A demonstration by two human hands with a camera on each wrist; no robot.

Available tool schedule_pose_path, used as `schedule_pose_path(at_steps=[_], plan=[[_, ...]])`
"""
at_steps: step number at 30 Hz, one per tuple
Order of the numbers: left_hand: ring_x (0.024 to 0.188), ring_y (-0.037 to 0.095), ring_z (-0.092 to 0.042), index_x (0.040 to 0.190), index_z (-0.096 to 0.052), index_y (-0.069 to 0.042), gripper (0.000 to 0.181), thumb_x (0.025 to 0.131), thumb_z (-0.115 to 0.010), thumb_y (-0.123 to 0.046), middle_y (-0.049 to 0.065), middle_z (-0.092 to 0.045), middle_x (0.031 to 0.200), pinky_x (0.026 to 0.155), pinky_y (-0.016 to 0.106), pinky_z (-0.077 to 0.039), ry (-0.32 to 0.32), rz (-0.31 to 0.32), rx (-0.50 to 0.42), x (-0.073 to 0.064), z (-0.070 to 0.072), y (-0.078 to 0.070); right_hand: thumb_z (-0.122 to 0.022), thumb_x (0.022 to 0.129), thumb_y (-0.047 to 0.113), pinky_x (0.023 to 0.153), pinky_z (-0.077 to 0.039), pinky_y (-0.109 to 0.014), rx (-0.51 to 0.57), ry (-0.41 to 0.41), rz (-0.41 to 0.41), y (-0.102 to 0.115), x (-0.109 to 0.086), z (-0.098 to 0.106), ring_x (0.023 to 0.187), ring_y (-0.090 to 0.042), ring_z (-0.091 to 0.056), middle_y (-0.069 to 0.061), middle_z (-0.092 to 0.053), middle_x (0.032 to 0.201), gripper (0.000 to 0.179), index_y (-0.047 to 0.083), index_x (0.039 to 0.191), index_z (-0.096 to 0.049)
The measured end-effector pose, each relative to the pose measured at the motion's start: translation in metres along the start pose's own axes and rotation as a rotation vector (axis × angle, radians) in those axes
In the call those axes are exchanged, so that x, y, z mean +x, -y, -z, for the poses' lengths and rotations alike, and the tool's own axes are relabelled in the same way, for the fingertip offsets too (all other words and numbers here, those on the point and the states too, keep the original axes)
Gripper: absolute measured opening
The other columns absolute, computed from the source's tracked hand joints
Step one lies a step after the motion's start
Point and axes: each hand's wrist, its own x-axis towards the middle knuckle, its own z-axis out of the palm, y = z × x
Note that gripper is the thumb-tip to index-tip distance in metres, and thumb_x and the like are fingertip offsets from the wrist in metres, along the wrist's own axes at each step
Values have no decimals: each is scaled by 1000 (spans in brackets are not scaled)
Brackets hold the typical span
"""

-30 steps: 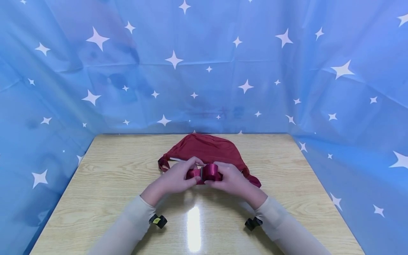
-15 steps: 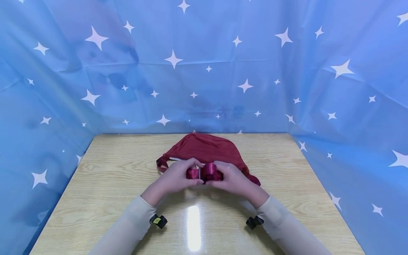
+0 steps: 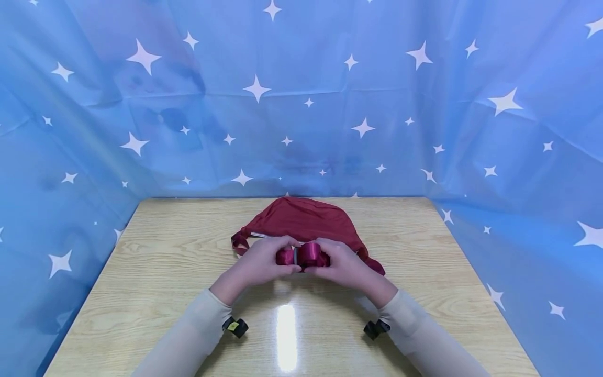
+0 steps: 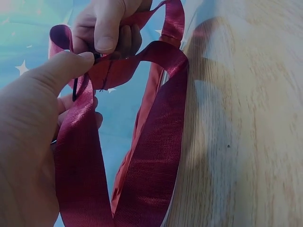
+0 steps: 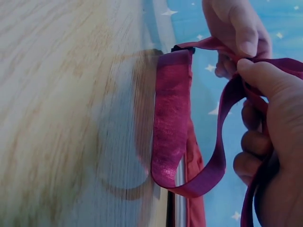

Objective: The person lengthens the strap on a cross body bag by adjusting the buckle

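Observation:
A dark red waist bag lies on the table, its strap drawn toward the person. My left hand pinches the strap between thumb and fingers beside a thin dark slide buckle. Facing it, my right hand grips a folded part of the same strap, with the fingertips of both hands close together. Loose loops of webbing hang below the hands, as the right wrist view shows on the shiny strap loop. Fingers partly hide the buckle.
The wooden table extends around the bag, which reaches its back edge. Behind and at both sides hangs a blue curtain with white stars. Small black cameras sit on both wrists.
The strap and buckle between my hands have shifted slightly left, and my left fingertips have come a little nearer the right ones. Both hands keep their hold; the bag stays put.

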Motion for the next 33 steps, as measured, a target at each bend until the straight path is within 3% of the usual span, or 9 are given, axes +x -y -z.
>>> schedule_pose_path(at_steps=[8,15,23,28,33], plan=[[91,11,-63,133,-75,-23,47,92,-94,-36,-13,-73,113,79,33,-55,-31,-9,-16,0,-1,1,-94,92,27,88,-63,-33,37,-32,7,0,0,-1,108,-9,-69,11,-69,124,51,25,136,-68],[91,10,-64,132,-75,-21,47,92,-93,-35,-12,-70,104,81,33,-57,-22,10,-10,1,0,-1,-93,94,24,90,-65,-41,114,-100,40,9,4,0,118,-15,-66,2,-66,131,58,14,144,-65],[93,8,-65,133,-74,-21,47,93,-92,-36,-12,-72,107,83,32,-57,-23,14,-1,1,2,-1,-95,91,31,93,-53,-38,-83,-130,125,22,16,5,108,-10,-60,12,-68,116,41,20,125,-75],[90,7,-64,132,-75,-23,45,93,-91,-40,-14,-70,105,81,32,-57,-38,5,4,1,3,1,-95,92,21,85,-64,-35,96,-162,68,24,15,4,111,-17,-64,5,-69,120,39,16,125,-76],[95,5,-64,133,-74,-23,46,94,-90,-41,-13,-72,114,84,32,-57,-46,17,16,-2,6,6,-91,93,6,90,-65,-45,338,-238,28,24,11,7,113,-25,-70,-4,-69,123,38,6,127,-75]])
